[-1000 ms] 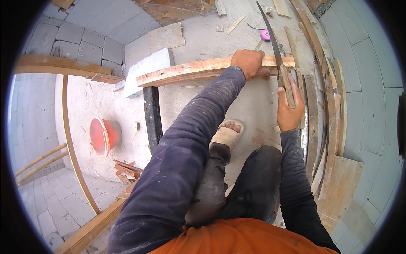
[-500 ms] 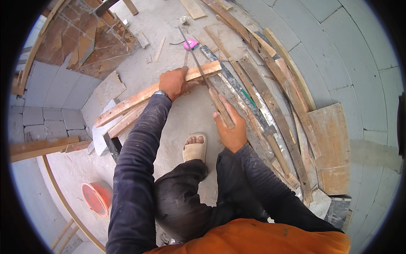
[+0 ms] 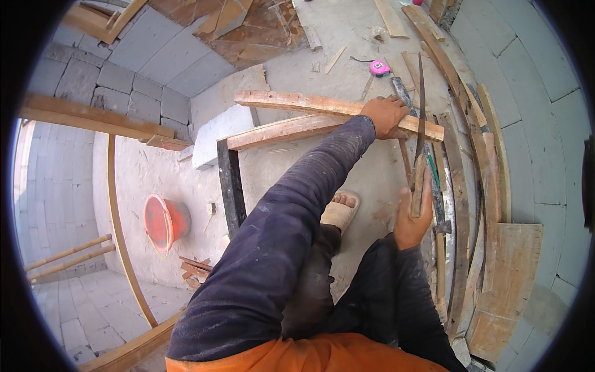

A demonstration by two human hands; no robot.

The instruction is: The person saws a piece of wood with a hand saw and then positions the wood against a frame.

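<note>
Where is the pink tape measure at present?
In the head view, the tape measure lies on the floor, upper right of centre, beyond the left hand.

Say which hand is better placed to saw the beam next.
Probably the right hand: it holds the saw, which crosses the beam near one end; the left hand holds that beam.

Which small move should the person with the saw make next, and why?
Probably a short, light stroke of the saw across the upper timber: the blade crosses over it near its right end, the right hand holds the handle, and the left hand rests on the timber beside the blade. Whether blade and timber touch is unclear.
</note>
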